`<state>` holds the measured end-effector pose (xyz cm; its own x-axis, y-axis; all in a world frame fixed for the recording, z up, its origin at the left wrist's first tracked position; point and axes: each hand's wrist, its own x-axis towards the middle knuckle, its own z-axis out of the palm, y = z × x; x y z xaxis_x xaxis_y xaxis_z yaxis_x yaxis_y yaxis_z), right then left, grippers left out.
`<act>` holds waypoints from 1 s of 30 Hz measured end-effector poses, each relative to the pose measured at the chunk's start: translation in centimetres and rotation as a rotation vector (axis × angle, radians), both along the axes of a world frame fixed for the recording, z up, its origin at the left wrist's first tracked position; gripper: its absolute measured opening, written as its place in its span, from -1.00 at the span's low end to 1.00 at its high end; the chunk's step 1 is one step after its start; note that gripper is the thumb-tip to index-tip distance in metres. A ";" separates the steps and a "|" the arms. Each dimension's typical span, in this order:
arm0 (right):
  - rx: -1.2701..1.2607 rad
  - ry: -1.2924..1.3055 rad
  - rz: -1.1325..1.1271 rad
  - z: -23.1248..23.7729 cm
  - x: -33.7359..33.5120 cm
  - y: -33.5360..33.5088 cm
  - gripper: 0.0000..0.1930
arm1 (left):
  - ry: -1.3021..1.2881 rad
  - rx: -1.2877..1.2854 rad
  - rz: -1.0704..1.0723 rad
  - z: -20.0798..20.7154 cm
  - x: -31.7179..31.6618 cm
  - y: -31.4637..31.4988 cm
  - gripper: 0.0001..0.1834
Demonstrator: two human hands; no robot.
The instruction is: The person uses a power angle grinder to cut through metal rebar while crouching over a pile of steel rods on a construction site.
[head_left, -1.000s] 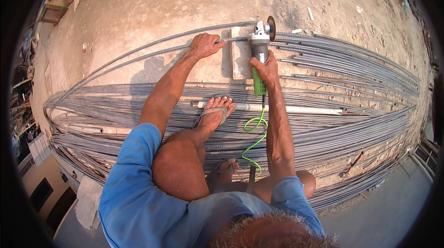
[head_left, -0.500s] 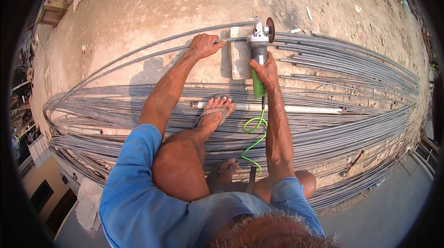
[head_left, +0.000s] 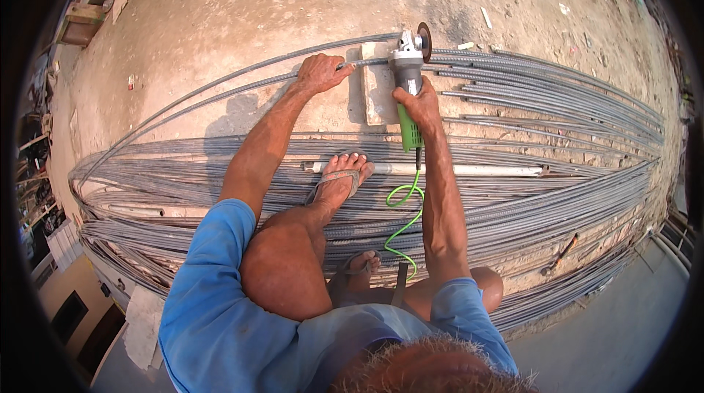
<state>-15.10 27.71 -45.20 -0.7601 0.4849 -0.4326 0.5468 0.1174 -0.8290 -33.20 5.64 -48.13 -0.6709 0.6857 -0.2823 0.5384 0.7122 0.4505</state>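
My right hand (head_left: 419,108) grips the green body of an angle grinder (head_left: 408,63), whose dark disc (head_left: 424,32) points away from me at the far steel rods. My left hand (head_left: 320,72) is closed on a thin ribbed steel rod (head_left: 220,92) that curves off to the left, just left of a pale block (head_left: 378,92) lying under the rod. The grinder's green cord (head_left: 402,210) coils back toward me. My left foot in a sandal (head_left: 339,180) rests on a wide bundle of long steel rods (head_left: 550,195).
A pale pipe (head_left: 469,170) lies across the rod bundle beside my foot. Beyond the rods is bare dusty ground (head_left: 242,12) with scattered debris. Wooden pieces (head_left: 88,15) lie at the far left. My other foot (head_left: 363,265) is tucked near my knees.
The grinder and my right hand have shifted slightly, the disc staying at the far rods. My left hand keeps its hold on the rod.
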 end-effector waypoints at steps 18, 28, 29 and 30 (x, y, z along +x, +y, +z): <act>-0.063 -0.024 -0.004 0.1 0.6 0.0 -0.36 | 0.001 -0.066 -0.016 0.3 -0.3 0.2 -0.39; -0.082 -0.021 -0.035 0.7 0.8 -0.3 -0.34 | 0.049 -0.022 -0.008 0.0 -0.1 0.1 -0.38; -0.082 -0.010 -0.039 0.6 0.7 -0.3 -0.34 | 0.064 -0.013 -0.011 -0.1 -0.2 0.0 -0.38; -0.082 -0.013 -0.034 0.4 0.5 -0.3 -0.34 | 0.075 -0.009 -0.010 -0.5 -0.3 -0.2 -0.37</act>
<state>-14.56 27.44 -44.76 -0.7379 0.4730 -0.4814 0.5600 0.0310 -0.8279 -33.49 5.47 -48.59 -0.6836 0.6901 -0.2376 0.5773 0.7104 0.4025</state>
